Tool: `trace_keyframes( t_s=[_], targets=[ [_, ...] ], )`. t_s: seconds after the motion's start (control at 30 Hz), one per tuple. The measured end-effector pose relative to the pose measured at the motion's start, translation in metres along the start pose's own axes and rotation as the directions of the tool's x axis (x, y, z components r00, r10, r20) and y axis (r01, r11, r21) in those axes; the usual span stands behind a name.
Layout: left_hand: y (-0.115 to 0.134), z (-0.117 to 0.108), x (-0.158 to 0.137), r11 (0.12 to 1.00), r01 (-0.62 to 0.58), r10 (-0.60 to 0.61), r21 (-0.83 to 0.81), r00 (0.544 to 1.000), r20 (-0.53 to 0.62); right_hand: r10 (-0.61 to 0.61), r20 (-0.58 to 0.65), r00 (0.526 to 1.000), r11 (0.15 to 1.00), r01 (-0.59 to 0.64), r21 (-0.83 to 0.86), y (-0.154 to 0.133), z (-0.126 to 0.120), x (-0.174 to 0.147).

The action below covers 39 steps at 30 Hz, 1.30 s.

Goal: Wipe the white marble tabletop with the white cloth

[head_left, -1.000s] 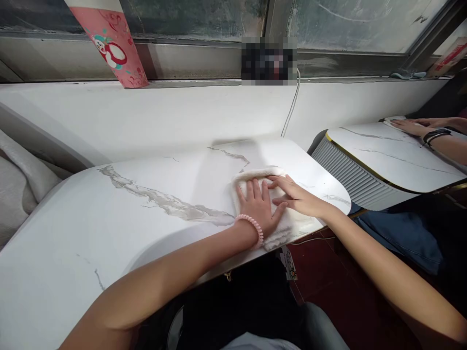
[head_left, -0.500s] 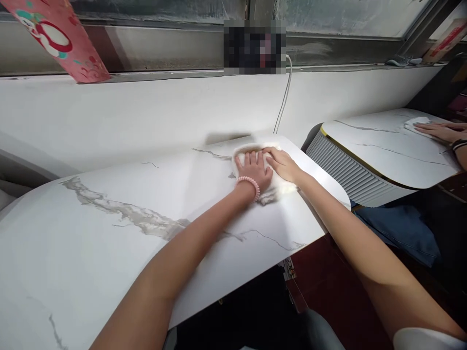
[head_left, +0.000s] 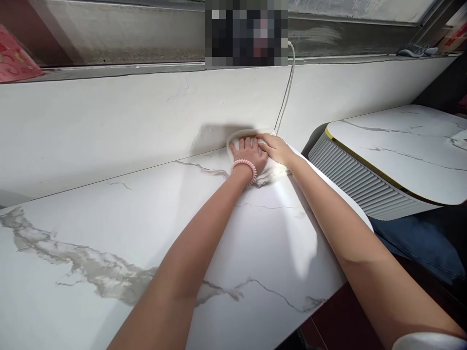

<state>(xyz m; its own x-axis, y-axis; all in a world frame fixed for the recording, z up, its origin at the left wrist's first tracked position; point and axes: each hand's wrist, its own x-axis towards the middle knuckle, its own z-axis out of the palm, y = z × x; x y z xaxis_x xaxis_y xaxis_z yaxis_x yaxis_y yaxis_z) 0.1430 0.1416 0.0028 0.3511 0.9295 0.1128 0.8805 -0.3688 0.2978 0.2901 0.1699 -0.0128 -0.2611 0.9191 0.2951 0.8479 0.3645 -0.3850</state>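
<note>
Cloth [head_left: 273, 175] slid nearer wall [head_left: 127, 116]; left hand [head_left: 251, 154] splayed, right hand [head_left: 278, 149] outstretched; both atop it.

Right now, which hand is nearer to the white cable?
Right. The right hand is just below the cable in view; the left hand lies flat on the cloth, farther left.

Both hands [head_left: 251, 154] on white cloth [head_left: 272, 176], pink coiled wristband [head_left: 252, 167], marbled tabletop [head_left: 146, 218], white wall [head_left: 127, 116]

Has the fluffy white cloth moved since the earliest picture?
Yes: the fluffy white cloth has moved across the marbled white tabletop, toward the plain white wall.
</note>
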Motion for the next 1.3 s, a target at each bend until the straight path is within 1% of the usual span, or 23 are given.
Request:
trace_keyframes(
  t_s=[0.1, 0.23, 0.37, 0.5, 0.67, 0.8, 0.9, 0.97, 1.07, 1.17, 1.3],
  targets=[
    [0.001, 0.004, 0.009, 1.000, 0.003, -0.002, 0.013, 1.000, -0.018, -0.029, 0.021, 0.999, 1.000, 0.029, 0.010, 0.004, -0.004, 0.006],
    [0.002, 0.007, 0.012, 0.999, 0.011, -0.010, 0.048, 0.999, -0.035, -0.060, 0.032, 0.998, 0.998, 0.059, 0.023, 0.005, -0.009, 0.007],
    [0.008, 0.007, 0.005, 0.997, 0.021, -0.020, 0.070, 1.000, -0.013, -0.090, 0.059, 0.994, 0.996, 0.088, 0.025, 0.004, -0.010, 0.002],
    [0.022, 0.008, -0.011, 0.997, 0.051, -0.052, 0.066, 0.999, 0.000, -0.114, 0.064, 0.991, 0.993, 0.113, 0.034, 0.002, -0.014, -0.015],
    [0.053, 0.013, -0.046, 0.996, 0.054, -0.054, 0.067, 0.999, -0.003, -0.101, 0.093, 0.991, 0.995, 0.100, 0.012, -0.002, -0.031, -0.059],
    [0.084, 0.017, -0.082, 0.998, 0.026, -0.026, 0.061, 1.000, 0.000, -0.084, 0.110, 0.990, 0.996, 0.083, 0.011, -0.005, -0.050, -0.106],
    [0.105, 0.019, -0.107, 0.999, -0.009, 0.010, 0.040, 1.000, -0.016, -0.070, 0.101, 0.992, 0.998, 0.069, 0.010, -0.007, -0.063, -0.143],
    [0.118, 0.021, -0.122, 0.999, -0.042, 0.043, 0.030, 0.999, -0.016, -0.038, 0.086, 0.996, 0.999, 0.038, -0.005, -0.009, -0.070, -0.167],
    [0.133, 0.023, -0.139, 0.995, -0.101, 0.101, 0.014, 0.995, 0.007, 0.049, 0.058, 0.997, 0.998, -0.046, -0.044, -0.012, -0.077, -0.200],
    [0.144, 0.024, -0.151, 0.990, -0.140, 0.140, -0.022, 0.990, 0.025, 0.127, 0.023, 0.992, 0.989, -0.125, -0.080, -0.014, -0.081, -0.222],
    [0.149, 0.024, -0.156, 0.988, -0.153, 0.154, -0.033, 0.988, 0.018, 0.172, 0.013, 0.985, 0.980, -0.170, -0.107, -0.015, -0.082, -0.232]
  ],
)
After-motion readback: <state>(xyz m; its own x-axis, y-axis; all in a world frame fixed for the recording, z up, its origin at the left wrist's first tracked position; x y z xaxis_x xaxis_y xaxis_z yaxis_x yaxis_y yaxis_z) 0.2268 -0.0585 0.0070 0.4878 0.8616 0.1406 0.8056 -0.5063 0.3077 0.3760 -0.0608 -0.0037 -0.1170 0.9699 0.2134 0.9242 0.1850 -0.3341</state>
